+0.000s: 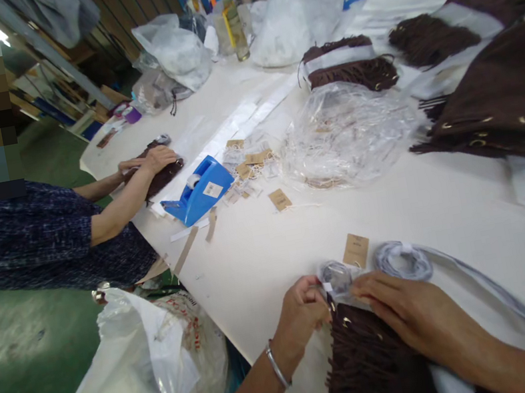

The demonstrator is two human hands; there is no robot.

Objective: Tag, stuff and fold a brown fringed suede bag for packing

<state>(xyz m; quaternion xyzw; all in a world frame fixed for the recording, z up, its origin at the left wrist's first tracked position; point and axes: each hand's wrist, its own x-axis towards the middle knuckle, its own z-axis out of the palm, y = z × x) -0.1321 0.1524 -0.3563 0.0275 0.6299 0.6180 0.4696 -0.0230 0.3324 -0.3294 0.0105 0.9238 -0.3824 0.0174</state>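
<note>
A brown fringed bag [374, 366] lies at the near edge of the white table [447, 204]. My left hand [304, 314], with a bangle on the wrist, pinches the bag's top corner beside a wrapped ring [336, 276]. My right hand [410, 313] presses on the top of the bag, fingers together and pointing left. A paper-wrapped strap [403, 260] coils just beyond my right hand and runs off to the right. A brown paper tag [356, 250] lies flat just beyond the ring.
A person in a dark top at the left presses both hands on a brown piece [156, 171]. A blue tape dispenser [200, 190], loose tags [279, 199], a clear plastic bag [348, 134] and more brown fringed bags [503, 93] lie on the table. A white plastic sack [141, 373] hangs off the near-left edge.
</note>
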